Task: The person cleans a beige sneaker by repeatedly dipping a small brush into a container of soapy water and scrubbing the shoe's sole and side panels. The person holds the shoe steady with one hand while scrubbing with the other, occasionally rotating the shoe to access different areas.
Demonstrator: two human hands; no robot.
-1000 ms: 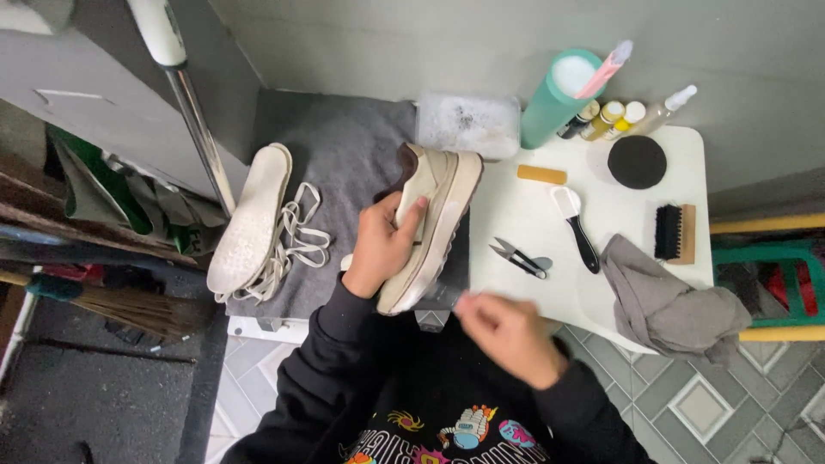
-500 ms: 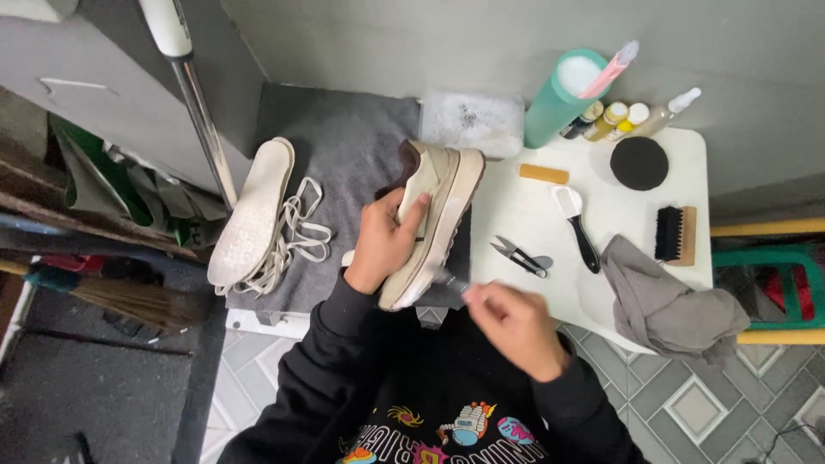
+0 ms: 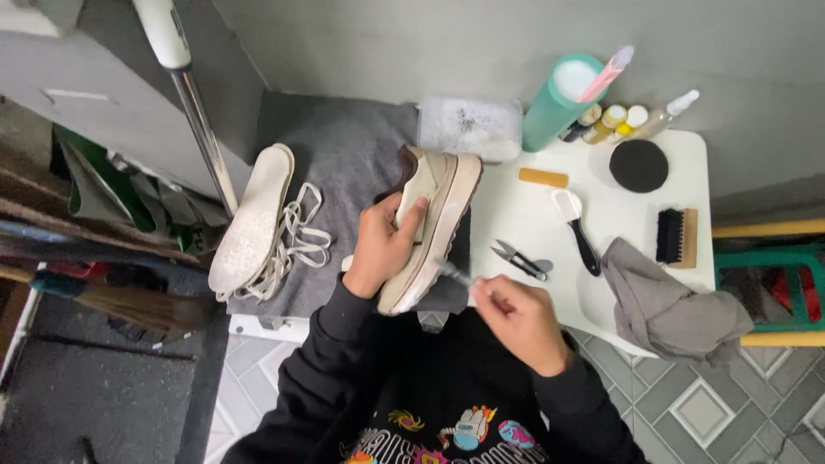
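The left hand [image 3: 384, 245] is wrapped tight around a cream sneaker [image 3: 434, 225], thumb across its upper and fingers behind, holding it tipped on its side over the grey mat [image 3: 344, 163] so the thick pale sole faces right. The right hand [image 3: 516, 320] is closed around a thin tool [image 3: 455, 273], most likely a small brush; I can see only its handle, whose far end meets the sole's edge near the heel. What tips it is too blurred to tell.

Compared with half a second ago, the right hand has shifted slightly up and towards the shoe, and the tool's tip now sits against the sole. The left hand's hold on the sneaker looks unchanged, and the shoe has not moved.

Left of the shoe, on the mat, lie a white insole [image 3: 251, 219] and a loose tangle of laces [image 3: 296, 241]. On the white table [image 3: 533, 223] to the right are small snips [image 3: 520, 259], a black-handled brush [image 3: 577, 230], a wooden-backed brush [image 3: 677, 237], a round black pad [image 3: 638, 165], a crumpled grey cloth [image 3: 670, 308] and a teal container [image 3: 559, 101] with small bottles beside it.
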